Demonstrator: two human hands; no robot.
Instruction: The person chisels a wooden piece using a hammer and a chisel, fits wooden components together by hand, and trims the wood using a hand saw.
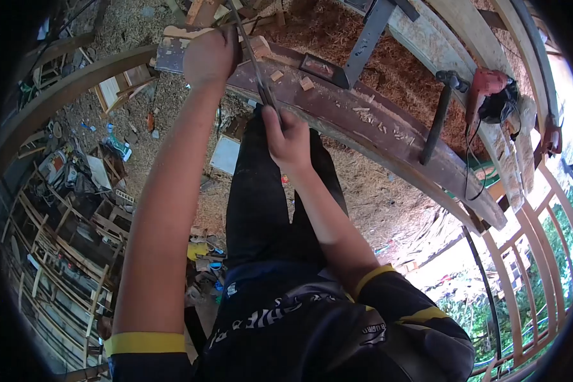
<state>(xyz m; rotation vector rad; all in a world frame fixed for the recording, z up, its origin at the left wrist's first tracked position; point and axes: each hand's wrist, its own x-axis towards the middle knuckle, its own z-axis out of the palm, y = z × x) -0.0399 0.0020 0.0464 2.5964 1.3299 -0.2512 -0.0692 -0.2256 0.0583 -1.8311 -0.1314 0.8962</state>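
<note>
A long, thin dark metal tool (255,67) runs from the top edge down to my right hand (290,141), whose fingers are closed round its lower end. Beside the tool's upper part, my left hand (210,57) is closed at the left end of the brown wooden bench plank (363,127). What its fingers hold is hidden from view. A light wood piece (259,46) lies just right of my left hand. Small wood chips (307,83) are scattered on the plank between the tool and a dark metal frame (367,44).
A hammer (438,121) lies on the right part of the plank. Past it is a red power tool (487,89) with a cord. Curved wooden railings (535,267) stand at the right. Shavings cover the floor (369,181), and clutter and wood strips (63,235) fill the left.
</note>
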